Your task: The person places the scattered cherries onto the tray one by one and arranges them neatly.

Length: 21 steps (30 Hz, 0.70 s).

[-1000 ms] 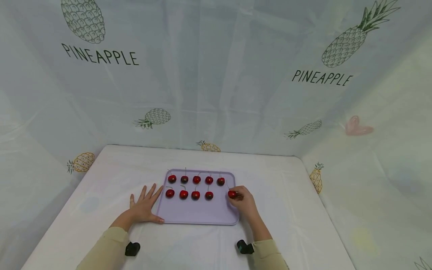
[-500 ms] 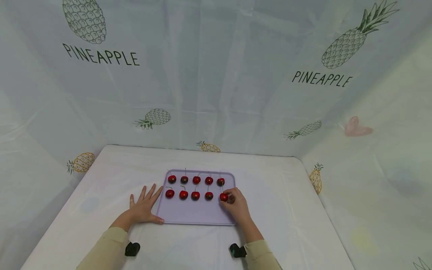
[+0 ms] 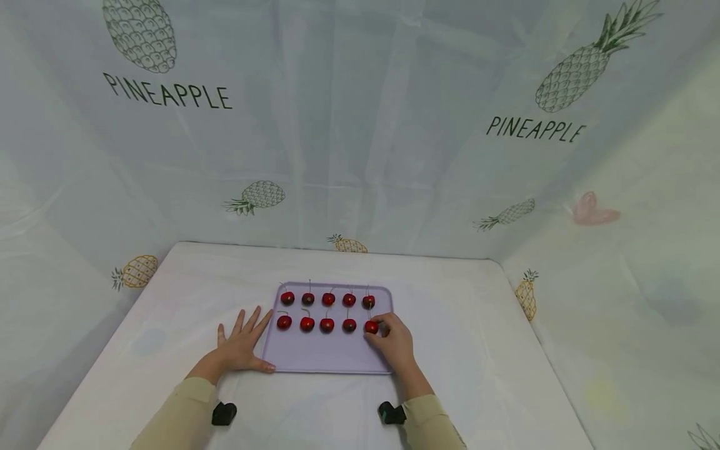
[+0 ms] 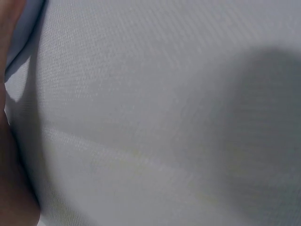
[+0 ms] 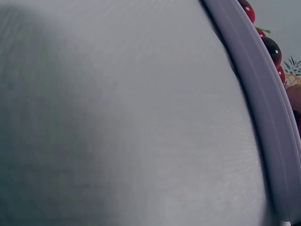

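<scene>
On a lilac tray [image 3: 320,359] in the head view, red cherries with stems stand in two rows. My right hand [image 3: 396,344] reaches over the tray's right edge, thumb and fingers curled round a cherry [image 3: 371,327] at the right end of the nearer row. Its stem points away from me. My left hand [image 3: 239,350] lies flat with spread fingers, touching the tray's left edge. In the right wrist view the tray's rim [image 5: 268,94] hides most of the cherries; a dark one [image 5: 272,51] shows above it. Only a strip of my left hand [image 4: 14,179] appears in the left wrist view.
A white cloth-covered table [image 3: 461,350] lies around the tray. Behind it hangs a pale curtain [image 3: 349,125] with pineapple prints. Black wrist cameras sit by both sleeves, the left camera [image 3: 224,414] and the right camera [image 3: 391,412].
The right hand has carried its cherry leftward from the tray's right edge to the end of the nearer row. The left hand has stayed in place.
</scene>
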Tool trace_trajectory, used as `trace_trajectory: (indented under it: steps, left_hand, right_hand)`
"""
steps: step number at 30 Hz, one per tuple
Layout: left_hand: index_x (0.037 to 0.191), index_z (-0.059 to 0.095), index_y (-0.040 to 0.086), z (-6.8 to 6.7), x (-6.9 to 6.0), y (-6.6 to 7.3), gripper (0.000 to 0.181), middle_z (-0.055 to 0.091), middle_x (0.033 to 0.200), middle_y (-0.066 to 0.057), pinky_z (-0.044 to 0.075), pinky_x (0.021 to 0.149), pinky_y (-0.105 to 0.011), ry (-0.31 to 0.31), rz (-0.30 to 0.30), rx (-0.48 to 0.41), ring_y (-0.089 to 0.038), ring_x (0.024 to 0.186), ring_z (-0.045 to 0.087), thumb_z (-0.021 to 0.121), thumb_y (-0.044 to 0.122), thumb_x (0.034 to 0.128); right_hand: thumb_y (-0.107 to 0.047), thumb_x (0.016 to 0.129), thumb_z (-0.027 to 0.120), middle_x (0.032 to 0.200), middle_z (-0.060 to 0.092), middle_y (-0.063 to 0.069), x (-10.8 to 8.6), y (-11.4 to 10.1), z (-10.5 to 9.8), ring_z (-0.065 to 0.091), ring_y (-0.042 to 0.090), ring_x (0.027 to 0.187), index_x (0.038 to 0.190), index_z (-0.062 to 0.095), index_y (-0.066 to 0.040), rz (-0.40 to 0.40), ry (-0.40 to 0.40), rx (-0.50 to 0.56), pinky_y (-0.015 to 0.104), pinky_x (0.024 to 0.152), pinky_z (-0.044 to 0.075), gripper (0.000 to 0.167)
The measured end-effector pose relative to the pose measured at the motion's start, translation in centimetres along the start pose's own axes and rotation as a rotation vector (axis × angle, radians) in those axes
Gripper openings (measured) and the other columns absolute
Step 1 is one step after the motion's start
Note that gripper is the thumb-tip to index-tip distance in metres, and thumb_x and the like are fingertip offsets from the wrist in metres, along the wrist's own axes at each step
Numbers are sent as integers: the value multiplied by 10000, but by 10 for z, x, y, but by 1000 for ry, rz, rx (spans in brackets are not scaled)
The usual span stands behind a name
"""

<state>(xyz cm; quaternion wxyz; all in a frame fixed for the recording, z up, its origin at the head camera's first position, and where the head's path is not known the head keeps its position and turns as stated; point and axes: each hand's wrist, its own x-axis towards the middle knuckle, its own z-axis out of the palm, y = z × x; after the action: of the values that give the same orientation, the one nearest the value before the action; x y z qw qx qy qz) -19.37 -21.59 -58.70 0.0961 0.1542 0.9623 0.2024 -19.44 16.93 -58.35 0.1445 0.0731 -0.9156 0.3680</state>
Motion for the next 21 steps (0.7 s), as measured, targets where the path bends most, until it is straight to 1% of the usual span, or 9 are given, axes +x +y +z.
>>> trace_trajectory:
  steps: [5,9,12,14,16,18,21]
  left_hand:
    - [1571,116,222,-1,-2,2,1326,62,1593,-231,-164,938,-783,-6,6,-1,-534,1404,-53,717,806,543]
    - [1567,120,197,-6,-5,6,1326,41,1597,-230,-164,946,-777,-32,-2,-3,-526,1409,-78,702,820,551]
    - [1566,124,190,-9,-6,9,1327,40,1597,-232,-176,934,-779,-42,-2,-24,-530,1407,-82,696,827,552]
    - [1565,119,187,-9,-6,9,1332,35,1599,-229,-180,934,-777,-48,-6,-27,-527,1408,-87,690,834,550]
    - [1565,128,192,-7,-6,8,1328,40,1595,-237,-180,929,-779,-39,-6,-24,-535,1404,-83,701,825,548]
    - [1566,112,197,-5,-4,7,1331,31,1597,-233,-177,941,-773,-40,-12,-2,-526,1408,-88,698,825,548]
    - [1570,96,224,-4,-3,4,1332,44,1593,-236,-180,931,-778,-26,-7,14,-532,1405,-70,711,813,546]
  right_hand:
    - [-217,728,872,852,589,-99,-1,1,1,473,53,645,958,721,-186,0,10,-13,236,567,426,277]
    - [-235,729,871,831,567,-97,-1,-1,1,474,63,646,962,720,-183,14,-12,-12,239,569,423,282]
    - [-246,731,871,831,555,-105,-1,-1,1,469,60,652,979,716,-188,25,-24,-23,233,571,420,298]
    - [-245,734,870,837,555,-108,-1,-1,2,469,63,658,990,712,-189,25,-22,-27,235,574,423,306]
    - [-244,737,870,840,554,-112,-1,-1,2,468,64,664,997,710,-196,28,-18,-25,234,578,422,310]
    - [-241,736,870,835,553,-106,-1,-1,2,466,68,664,995,710,-196,23,-11,-19,236,577,420,308]
    - [-240,737,869,835,552,-99,-1,-2,2,466,72,664,999,711,-190,19,-13,-11,237,574,418,310]
